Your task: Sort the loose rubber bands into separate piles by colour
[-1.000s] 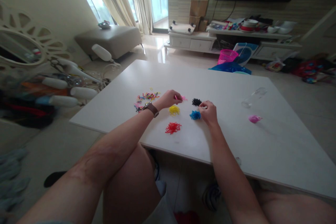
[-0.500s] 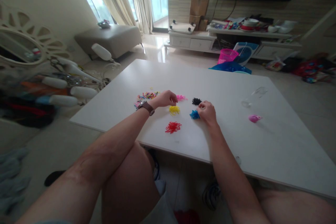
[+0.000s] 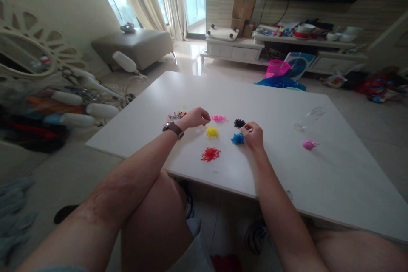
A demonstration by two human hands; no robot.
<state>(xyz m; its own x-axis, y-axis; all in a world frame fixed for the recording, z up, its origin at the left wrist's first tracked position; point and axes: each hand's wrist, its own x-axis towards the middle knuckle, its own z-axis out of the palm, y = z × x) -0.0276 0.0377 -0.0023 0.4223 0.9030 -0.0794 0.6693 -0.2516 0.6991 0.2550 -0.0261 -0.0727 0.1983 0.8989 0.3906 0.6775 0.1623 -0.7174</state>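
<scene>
My left hand [image 3: 198, 117], with a watch on its wrist, is closed with curled fingers between a mixed multicoloured pile [image 3: 177, 115] and a pink pile [image 3: 219, 118]. Whatever its fingertips may hold is too small to make out. Just below it lies a yellow pile [image 3: 212, 133] of small pieces like rubber bands. Beside a blue pile [image 3: 237, 138] and a black pile [image 3: 239, 123], my right hand [image 3: 254, 134] has thumb and fingers drawn together; any piece between them cannot be made out. Nearest me is a red pile [image 3: 211, 154].
The piles lie on a white table [image 3: 280, 170]. Toward its right side are a clear plastic container [image 3: 307, 120] and a small pink object [image 3: 309, 145]. Beyond the far edge stand a pink basket [image 3: 277, 69] and a low white cabinet [image 3: 232, 51]. A lamp-like fixture [image 3: 102, 112] is at the left.
My left hand has moved a little left, away from the yellow and pink piles. My right hand has shifted slightly off the blue pile, leaving more of it visible.
</scene>
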